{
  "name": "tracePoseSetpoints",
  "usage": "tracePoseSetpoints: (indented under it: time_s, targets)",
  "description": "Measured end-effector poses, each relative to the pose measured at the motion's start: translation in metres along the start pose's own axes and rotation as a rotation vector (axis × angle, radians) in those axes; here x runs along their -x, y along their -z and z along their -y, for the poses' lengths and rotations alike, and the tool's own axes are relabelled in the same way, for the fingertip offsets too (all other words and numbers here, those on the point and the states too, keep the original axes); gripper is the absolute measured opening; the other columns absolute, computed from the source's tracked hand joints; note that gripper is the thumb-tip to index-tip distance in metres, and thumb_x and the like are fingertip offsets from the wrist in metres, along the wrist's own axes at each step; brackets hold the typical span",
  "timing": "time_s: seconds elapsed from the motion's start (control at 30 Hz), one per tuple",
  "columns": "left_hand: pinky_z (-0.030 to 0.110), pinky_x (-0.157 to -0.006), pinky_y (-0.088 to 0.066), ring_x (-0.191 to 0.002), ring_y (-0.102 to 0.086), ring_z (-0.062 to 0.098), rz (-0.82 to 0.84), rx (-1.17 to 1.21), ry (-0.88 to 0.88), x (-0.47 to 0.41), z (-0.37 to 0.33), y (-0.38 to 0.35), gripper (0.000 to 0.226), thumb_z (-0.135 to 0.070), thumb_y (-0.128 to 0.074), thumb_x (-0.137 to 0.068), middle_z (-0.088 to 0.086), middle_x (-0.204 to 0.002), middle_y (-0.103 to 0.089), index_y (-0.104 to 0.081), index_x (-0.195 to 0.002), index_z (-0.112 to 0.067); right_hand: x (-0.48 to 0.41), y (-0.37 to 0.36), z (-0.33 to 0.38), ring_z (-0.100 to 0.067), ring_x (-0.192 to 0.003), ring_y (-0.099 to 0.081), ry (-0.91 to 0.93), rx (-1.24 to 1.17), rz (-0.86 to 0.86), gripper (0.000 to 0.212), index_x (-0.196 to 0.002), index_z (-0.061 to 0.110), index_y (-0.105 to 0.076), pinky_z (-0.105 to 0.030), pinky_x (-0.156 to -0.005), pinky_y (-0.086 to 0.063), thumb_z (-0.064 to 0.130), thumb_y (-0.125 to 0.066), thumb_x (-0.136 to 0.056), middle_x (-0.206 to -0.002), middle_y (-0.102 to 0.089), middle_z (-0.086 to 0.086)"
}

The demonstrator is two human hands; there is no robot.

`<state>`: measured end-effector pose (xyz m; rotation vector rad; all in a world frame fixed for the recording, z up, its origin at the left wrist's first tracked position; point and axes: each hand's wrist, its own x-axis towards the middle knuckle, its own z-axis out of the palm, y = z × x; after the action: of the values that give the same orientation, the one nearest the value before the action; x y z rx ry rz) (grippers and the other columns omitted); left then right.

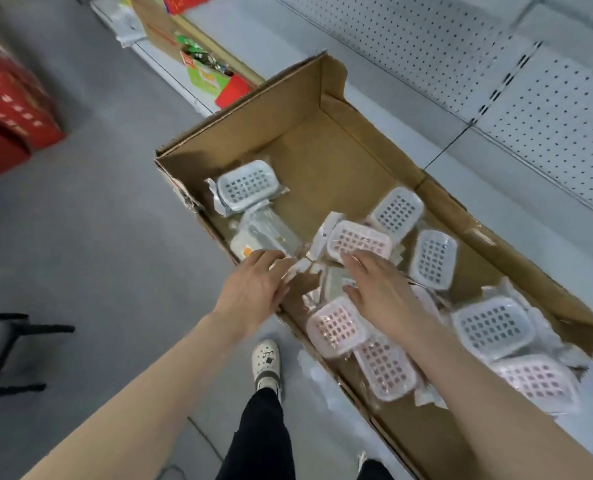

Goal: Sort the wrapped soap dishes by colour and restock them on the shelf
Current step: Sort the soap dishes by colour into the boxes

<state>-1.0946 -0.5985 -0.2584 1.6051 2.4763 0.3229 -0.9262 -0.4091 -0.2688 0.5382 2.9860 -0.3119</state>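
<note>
A long open cardboard box (309, 109) lies on the low shelf and holds several plastic-wrapped soap dishes. Blue-grey dishes lie at the far left (245, 185), in the middle (397, 213) and at the right (492, 327). Pink dishes lie in the centre (359, 239), near the front wall (335, 325) and at the near right (539, 379). My left hand (255, 289) reaches over the box's front wall, its fingertips on a crumpled wrapper edge (302, 265). My right hand (381, 289) is spread flat over the pile, just below the centre pink dish.
A white pegboard shelf back (496, 64) rises behind the box. Green and red packets (207, 71) sit on the shelf to the left. Red cartons (8, 109) stand on the grey floor at left, a black metal frame (8, 351) nearer. My white shoe (266, 363) is beside the box.
</note>
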Motion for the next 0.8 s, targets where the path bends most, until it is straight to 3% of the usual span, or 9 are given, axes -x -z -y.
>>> tracePoseSetpoints:
  time_s: [0.1, 0.27, 0.43, 0.5, 0.6, 0.73, 0.8]
  targets:
    - [0.042, -0.092, -0.051, -0.111, -0.059, 0.034, 0.038, -0.032, -0.021, -0.036, 0.058, 0.006, 0.054, -0.021, -0.081, -0.075, 0.011, -0.120, -0.063, -0.063, -0.125, -0.012, -0.050, -0.006, 0.009, -0.033, -0.121, -0.053, -0.076, -0.004, 0.001, 0.055, -0.138, 0.008, -0.050, -0.045, -0.097, -0.049, 0.026, -0.065, -0.088, -0.132, -0.054, -0.014]
    - [0.050, -0.101, -0.045, -0.122, -0.049, 0.038, 0.045, -0.064, -0.007, -0.104, 0.123, 0.005, 0.050, -0.028, -0.067, -0.088, 0.014, -0.134, -0.055, -0.055, -0.134, -0.014, -0.093, -0.019, 0.004, -0.034, -0.122, -0.052, -0.263, 0.067, 0.096, 0.065, -0.139, 0.010, -0.048, -0.044, -0.095, -0.047, 0.028, -0.073, -0.081, -0.131, -0.054, -0.015]
    - [0.052, -0.115, -0.020, -0.143, -0.021, 0.039, 0.247, -0.124, 0.181, -0.161, 0.150, -0.012, 0.060, -0.048, -0.036, -0.100, 0.015, -0.157, -0.024, -0.023, -0.152, -0.022, -0.102, -0.036, -0.008, -0.035, -0.139, -0.037, -0.369, 0.115, 0.211, 0.079, -0.151, 0.012, -0.031, -0.046, -0.105, -0.039, 0.033, -0.070, -0.085, -0.148, -0.040, -0.018]
    - [0.051, -0.115, -0.019, -0.144, -0.018, 0.037, 0.292, -0.109, 0.203, -0.171, 0.152, -0.014, 0.065, -0.052, -0.040, -0.098, 0.012, -0.158, -0.020, -0.019, -0.153, -0.024, -0.101, -0.040, -0.009, -0.036, -0.142, -0.033, -0.392, 0.110, 0.214, 0.086, -0.152, 0.011, -0.028, -0.048, -0.108, -0.037, 0.036, -0.073, -0.084, -0.152, -0.035, -0.020]
    - [0.045, -0.114, -0.028, -0.141, -0.028, 0.033, 0.340, -0.070, 0.114, -0.181, 0.143, -0.016, 0.072, -0.047, -0.055, -0.093, 0.010, -0.157, -0.026, -0.023, -0.152, -0.021, -0.100, -0.040, -0.011, -0.031, -0.146, -0.023, -0.442, 0.108, 0.274, 0.091, -0.155, 0.015, -0.015, -0.045, -0.116, -0.024, 0.042, -0.067, -0.087, -0.156, -0.025, -0.016]
    - [0.040, -0.113, -0.030, -0.140, -0.033, 0.025, 0.383, -0.074, -0.073, -0.189, 0.127, -0.011, 0.067, -0.030, -0.064, -0.090, 0.001, -0.156, -0.033, -0.033, -0.149, -0.023, -0.102, -0.030, -0.016, -0.033, -0.130, -0.040, -0.459, 0.112, 0.228, 0.088, -0.153, 0.017, -0.020, -0.045, -0.112, -0.028, 0.043, -0.066, -0.082, -0.145, -0.036, -0.013]
    - [0.041, -0.117, -0.021, -0.145, -0.024, 0.024, 0.398, -0.150, -0.131, -0.195, 0.122, -0.010, 0.065, -0.035, -0.062, -0.091, -0.004, -0.156, -0.031, -0.033, -0.149, -0.027, -0.113, -0.021, -0.018, -0.034, -0.128, -0.042, -0.467, 0.053, 0.174, 0.089, -0.152, 0.018, -0.021, -0.046, -0.110, -0.031, 0.045, -0.066, -0.081, -0.145, -0.037, -0.013]
